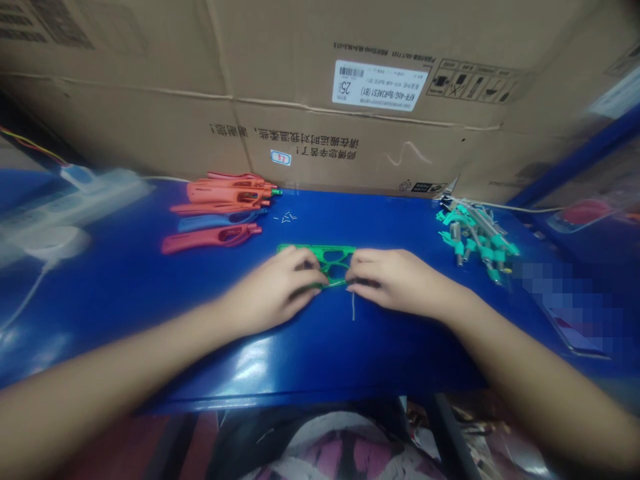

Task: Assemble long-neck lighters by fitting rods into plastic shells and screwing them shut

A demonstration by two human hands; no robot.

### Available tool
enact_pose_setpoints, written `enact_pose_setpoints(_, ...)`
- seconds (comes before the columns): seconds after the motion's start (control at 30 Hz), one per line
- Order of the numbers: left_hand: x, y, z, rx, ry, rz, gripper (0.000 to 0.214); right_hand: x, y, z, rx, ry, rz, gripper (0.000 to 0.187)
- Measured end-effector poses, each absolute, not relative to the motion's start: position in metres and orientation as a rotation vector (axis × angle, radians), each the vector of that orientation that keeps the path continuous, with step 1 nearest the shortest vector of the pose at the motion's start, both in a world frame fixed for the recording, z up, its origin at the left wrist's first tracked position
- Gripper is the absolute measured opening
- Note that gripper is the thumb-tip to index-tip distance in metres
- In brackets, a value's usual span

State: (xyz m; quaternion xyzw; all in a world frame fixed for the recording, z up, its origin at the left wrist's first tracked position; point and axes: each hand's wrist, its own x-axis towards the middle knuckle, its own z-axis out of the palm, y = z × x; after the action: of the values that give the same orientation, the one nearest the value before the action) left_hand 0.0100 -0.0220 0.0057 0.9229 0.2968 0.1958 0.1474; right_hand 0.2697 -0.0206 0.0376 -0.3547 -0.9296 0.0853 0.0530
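Observation:
A flat green plastic frame (330,257) with cut-out openings lies on the blue table (150,293) in the middle. My left hand (280,287) rests on its left part with fingers curled over it. My right hand (395,280) presses its right end, fingers closed together on the frame. A thin pale wire (353,308) sticks out toward me between the two hands.
A stack of red and blue plastic frames (220,210) lies at the back left. A heap of teal parts with metal pins (475,240) sits at the back right. Big cardboard boxes (320,93) wall off the far edge. White blurred objects (60,213) lie far left.

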Motion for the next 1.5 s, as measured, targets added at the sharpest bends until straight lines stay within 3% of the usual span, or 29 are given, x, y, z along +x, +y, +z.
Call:
enact_pose_setpoints(0.63,0.0100,-0.0222,0.0078,2.686,0.866,0.532,0.020,0.2718,-0.0221,0.0409,-0.936,-2.874,0.186,0.022)
enact_pose_setpoints(1.5,0.0091,-0.0194,0.0059,2.721,0.867,0.552,0.024,0.2730,-0.0194,0.0399,-0.842,-2.889,0.017,0.018)
